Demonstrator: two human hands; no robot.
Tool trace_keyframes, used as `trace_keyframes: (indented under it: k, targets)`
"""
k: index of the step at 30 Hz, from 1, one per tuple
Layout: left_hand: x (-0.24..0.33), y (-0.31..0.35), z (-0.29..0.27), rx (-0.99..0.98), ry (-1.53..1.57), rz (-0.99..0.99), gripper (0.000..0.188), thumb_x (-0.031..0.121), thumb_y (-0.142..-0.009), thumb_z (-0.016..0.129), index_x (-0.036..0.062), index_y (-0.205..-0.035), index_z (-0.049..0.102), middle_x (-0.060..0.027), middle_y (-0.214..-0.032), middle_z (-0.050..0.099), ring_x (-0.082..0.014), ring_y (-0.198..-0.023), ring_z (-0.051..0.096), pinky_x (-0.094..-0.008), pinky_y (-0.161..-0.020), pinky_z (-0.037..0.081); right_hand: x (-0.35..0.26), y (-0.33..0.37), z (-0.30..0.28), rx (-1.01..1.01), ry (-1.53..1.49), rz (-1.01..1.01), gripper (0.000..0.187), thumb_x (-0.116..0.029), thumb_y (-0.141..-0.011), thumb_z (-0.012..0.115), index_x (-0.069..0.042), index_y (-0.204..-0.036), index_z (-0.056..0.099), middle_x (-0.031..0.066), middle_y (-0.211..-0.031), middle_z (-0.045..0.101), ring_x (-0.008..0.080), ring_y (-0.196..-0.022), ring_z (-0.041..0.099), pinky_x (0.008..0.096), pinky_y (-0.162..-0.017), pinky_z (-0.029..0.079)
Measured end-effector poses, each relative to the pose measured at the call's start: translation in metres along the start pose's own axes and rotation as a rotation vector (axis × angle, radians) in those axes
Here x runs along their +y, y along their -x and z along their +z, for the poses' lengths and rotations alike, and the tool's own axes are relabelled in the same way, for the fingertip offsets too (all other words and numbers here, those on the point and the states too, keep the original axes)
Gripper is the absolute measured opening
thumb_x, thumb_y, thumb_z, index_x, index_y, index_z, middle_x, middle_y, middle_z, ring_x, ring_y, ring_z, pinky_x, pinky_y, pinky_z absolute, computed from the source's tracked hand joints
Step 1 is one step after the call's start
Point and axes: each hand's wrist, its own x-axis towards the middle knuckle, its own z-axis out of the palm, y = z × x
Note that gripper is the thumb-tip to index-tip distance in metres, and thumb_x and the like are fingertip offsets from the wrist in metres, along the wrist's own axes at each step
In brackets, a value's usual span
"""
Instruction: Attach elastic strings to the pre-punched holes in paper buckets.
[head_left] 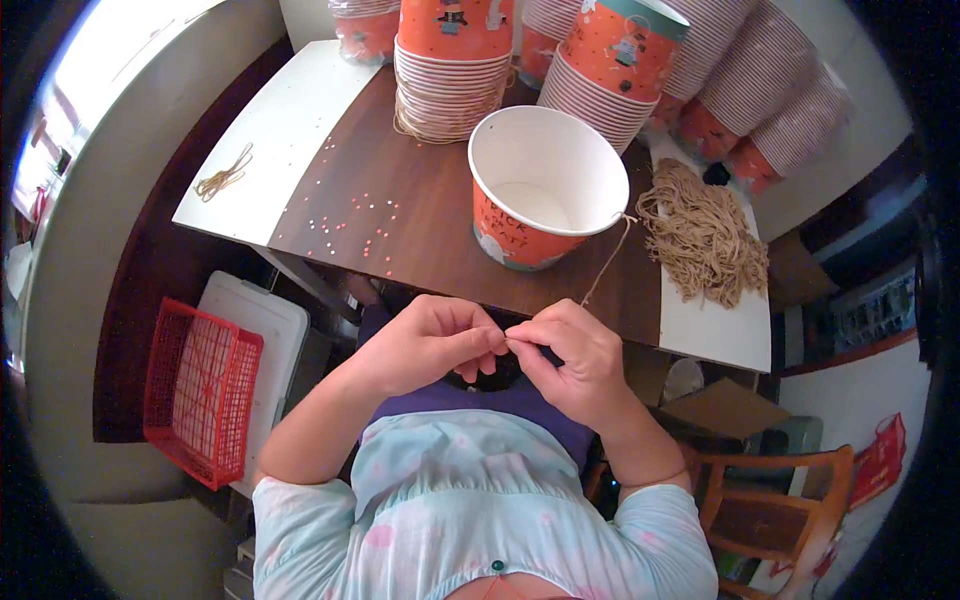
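In front of my body, above my lap, my left hand [445, 345] and my right hand [570, 355] meet fingertip to fingertip. Both pinch a thin tan cord [608, 262], whose short end between the fingers is barely visible. From my right hand the cord runs up to the right side of the rim of an orange paper bucket [520, 235], where it is attached. The bucket stands upright near the table's front edge, its white inside showing nothing in it. To its right lies a loose heap of tan cords [700, 235].
Tall stacks of nested orange buckets [455, 80] line the back of the brown and white table [420, 230]. Small pale and red dots [350, 220] lie scattered at left, near a small cord bundle [225, 175]. A red basket [200, 390] is lower left, a wooden chair [770, 530] lower right.
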Motion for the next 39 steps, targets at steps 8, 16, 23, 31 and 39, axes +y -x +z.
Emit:
trace_keyframes:
  k: [8,16,23,31,39]
  targets:
    - [-0.004,0.001,0.004,0.079,-0.060,0.116,0.010,0.010,-0.087,0.064,0.0000,-0.086,0.064,-0.0009,-0.075,0.063,-0.0045,-0.066,0.055,-0.0207,-0.060,0.047,-0.003,0.003,-0.004,-0.038,-0.007,0.109,0.013,-0.003,-0.075,0.069,-0.005,-0.085,0.062,0.0094,-0.073,0.056,0.0265,-0.062,0.058,0.0355,-0.054,0.047]
    - [0.008,0.017,0.020,0.231,-0.576,0.367,0.008,0.003,-0.077,0.069,-0.0011,-0.082,0.065,-0.0052,-0.072,0.061,-0.0120,-0.063,0.058,-0.0250,-0.058,0.048,-0.004,0.006,-0.007,-0.106,0.120,-0.096,0.015,-0.005,-0.072,0.069,-0.005,-0.083,0.060,0.0094,-0.073,0.054,0.0276,-0.063,0.058,0.0368,-0.055,0.047]
    - [0.016,0.015,0.018,0.195,-0.950,0.708,0.011,-0.002,-0.071,0.067,0.0004,-0.081,0.063,-0.0120,-0.072,0.057,-0.0232,-0.062,0.058,-0.0300,-0.057,0.049,-0.002,0.002,-0.006,-0.077,-0.023,-0.055,0.017,0.003,-0.068,0.069,-0.004,-0.081,0.061,0.0091,-0.072,0.058,0.0239,-0.061,0.058,0.0333,-0.053,0.046]
    - [0.116,-0.091,-0.054,0.678,-0.957,0.660,0.027,0.019,-0.074,0.067,-0.0040,-0.088,0.065,-0.0136,-0.075,0.065,-0.0185,-0.069,0.062,-0.0316,-0.066,0.049,0.004,-0.021,-0.029,0.074,-0.213,0.202,0.005,0.000,-0.078,0.065,-0.004,-0.079,0.062,0.0016,-0.079,0.056,0.0064,-0.064,0.049,0.0197,-0.052,0.037]
    - [0.109,-0.149,-0.094,0.384,-0.962,0.371,0.020,0.014,-0.075,0.060,-0.0020,-0.084,0.067,-0.0075,-0.071,0.064,-0.0140,-0.067,0.060,-0.0296,-0.061,0.048,0.037,-0.038,-0.034,0.128,0.048,0.117,0.006,-0.005,-0.080,0.063,-0.001,-0.083,0.059,0.0106,-0.086,0.061,0.0234,-0.077,0.062,0.0303,-0.066,0.049]
